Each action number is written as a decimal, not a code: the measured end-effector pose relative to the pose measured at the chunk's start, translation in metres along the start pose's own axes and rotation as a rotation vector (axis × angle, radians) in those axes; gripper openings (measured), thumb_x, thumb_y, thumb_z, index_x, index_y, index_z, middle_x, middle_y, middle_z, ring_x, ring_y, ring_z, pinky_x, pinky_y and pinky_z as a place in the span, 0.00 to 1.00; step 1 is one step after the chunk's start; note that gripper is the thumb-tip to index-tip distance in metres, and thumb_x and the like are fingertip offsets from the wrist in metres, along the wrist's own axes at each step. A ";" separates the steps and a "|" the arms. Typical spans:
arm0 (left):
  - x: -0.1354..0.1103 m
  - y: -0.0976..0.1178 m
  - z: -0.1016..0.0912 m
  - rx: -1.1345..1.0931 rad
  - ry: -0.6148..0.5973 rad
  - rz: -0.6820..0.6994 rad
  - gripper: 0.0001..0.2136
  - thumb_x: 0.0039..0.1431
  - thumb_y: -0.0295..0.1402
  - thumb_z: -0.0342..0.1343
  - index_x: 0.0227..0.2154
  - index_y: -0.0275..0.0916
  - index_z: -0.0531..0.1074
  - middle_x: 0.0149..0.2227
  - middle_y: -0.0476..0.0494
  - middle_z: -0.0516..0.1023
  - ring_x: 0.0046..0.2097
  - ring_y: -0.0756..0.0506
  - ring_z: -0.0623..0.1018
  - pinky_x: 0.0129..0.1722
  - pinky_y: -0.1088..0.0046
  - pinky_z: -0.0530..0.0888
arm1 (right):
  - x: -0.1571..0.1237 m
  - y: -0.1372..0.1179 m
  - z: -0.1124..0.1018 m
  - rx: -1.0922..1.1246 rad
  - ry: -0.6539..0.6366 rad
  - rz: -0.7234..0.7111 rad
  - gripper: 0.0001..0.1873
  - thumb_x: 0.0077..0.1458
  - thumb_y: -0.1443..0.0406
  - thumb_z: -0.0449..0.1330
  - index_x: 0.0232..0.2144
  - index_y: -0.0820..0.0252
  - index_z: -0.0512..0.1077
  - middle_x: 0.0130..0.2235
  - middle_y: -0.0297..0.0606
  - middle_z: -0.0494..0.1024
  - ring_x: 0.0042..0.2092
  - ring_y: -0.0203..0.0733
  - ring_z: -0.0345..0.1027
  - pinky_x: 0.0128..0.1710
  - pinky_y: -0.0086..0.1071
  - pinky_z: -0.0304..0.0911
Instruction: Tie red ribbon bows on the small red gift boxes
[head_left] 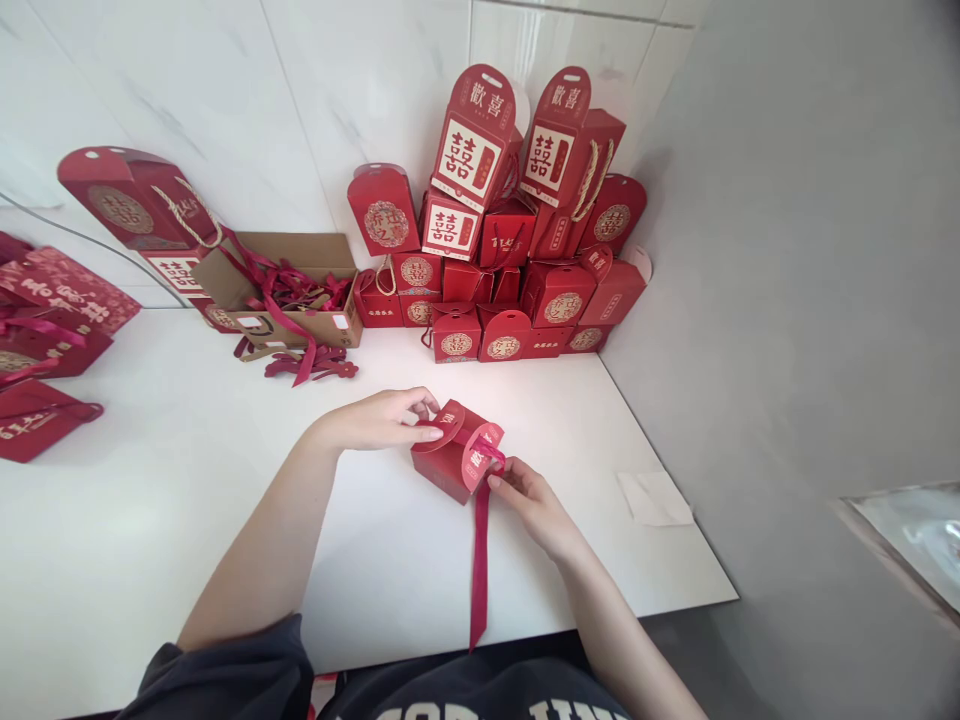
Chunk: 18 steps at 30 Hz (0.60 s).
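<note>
A small red gift box (441,468) sits on the white table in front of me, its rounded flaps folded in toward the top. My left hand (386,418) is closed on the box's far left side, with the thumb lying on one flap. A dark red ribbon (480,565) runs across the top by the right flap, and its long tail hangs down past the near table edge. At the box's right corner, my right hand (534,498) pinches the ribbon between thumb and fingers. Parts of the fingers on both hands are hidden.
Several red gift boxes (504,335) are stacked against the tiled wall. Left of them stands a cardboard box (322,325) of ribbons, with loose ribbon pieces (311,362) before it. More red boxes (37,415) lie far left. A grey wall (750,300) borders the table's right side.
</note>
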<state>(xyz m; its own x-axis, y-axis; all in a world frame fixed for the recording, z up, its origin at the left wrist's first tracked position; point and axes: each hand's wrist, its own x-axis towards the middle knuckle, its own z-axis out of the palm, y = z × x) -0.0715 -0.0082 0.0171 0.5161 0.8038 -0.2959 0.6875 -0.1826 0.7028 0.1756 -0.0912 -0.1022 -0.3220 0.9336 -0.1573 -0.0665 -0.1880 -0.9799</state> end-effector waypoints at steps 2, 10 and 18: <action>-0.003 0.000 -0.004 0.030 -0.019 -0.013 0.15 0.53 0.48 0.55 0.33 0.41 0.73 0.36 0.46 0.78 0.37 0.45 0.77 0.36 0.73 0.71 | 0.000 -0.002 -0.002 0.030 -0.035 0.016 0.15 0.56 0.52 0.61 0.34 0.58 0.71 0.40 0.38 0.77 0.45 0.45 0.70 0.49 0.37 0.61; -0.025 0.005 -0.024 -0.132 0.032 -0.053 0.17 0.56 0.49 0.54 0.23 0.40 0.68 0.21 0.49 0.70 0.24 0.50 0.71 0.24 0.76 0.68 | -0.001 -0.011 -0.025 0.240 0.095 0.054 0.15 0.53 0.54 0.65 0.36 0.59 0.73 0.31 0.35 0.73 0.31 0.36 0.64 0.39 0.34 0.63; -0.040 -0.002 -0.039 0.009 0.243 -0.087 0.14 0.56 0.45 0.53 0.23 0.40 0.70 0.22 0.49 0.67 0.23 0.51 0.66 0.19 0.78 0.61 | -0.004 -0.021 -0.049 0.004 0.229 -0.033 0.16 0.56 0.52 0.61 0.29 0.58 0.72 0.28 0.34 0.70 0.30 0.37 0.62 0.34 0.33 0.60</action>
<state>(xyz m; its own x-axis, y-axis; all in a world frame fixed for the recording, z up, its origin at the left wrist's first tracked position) -0.1136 -0.0184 0.0523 0.3179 0.9289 -0.1899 0.7289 -0.1114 0.6755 0.2244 -0.0756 -0.0867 -0.0974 0.9840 -0.1492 -0.0772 -0.1569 -0.9846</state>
